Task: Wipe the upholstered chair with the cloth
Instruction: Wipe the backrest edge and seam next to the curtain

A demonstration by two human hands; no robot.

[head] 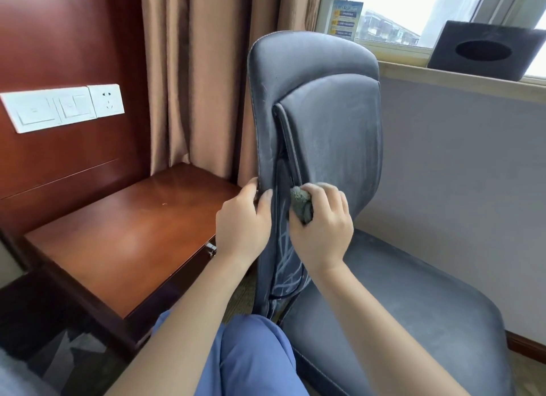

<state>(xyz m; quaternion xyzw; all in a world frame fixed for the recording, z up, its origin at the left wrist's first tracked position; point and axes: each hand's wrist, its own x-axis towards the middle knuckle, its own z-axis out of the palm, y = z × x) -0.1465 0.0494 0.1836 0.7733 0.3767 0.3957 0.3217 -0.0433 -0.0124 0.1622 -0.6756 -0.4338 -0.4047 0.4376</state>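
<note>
Cloth [301, 205] is bunched in right hand [320, 227], pressed on chair [331, 123] backrest; edge is gripped by left hand [243, 221].

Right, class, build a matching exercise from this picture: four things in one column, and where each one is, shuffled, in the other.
Things:
1. grey bunched cloth
2. black square tissue box
3. white switch-and-socket panel
4. left hand

Places:
A. on the windowsill
B. gripping the edge of the grey upholstered chair back
C. in the right hand
D. on the red-brown wooden wall panel

Pairs: 1-C, 2-A, 3-D, 4-B
</note>
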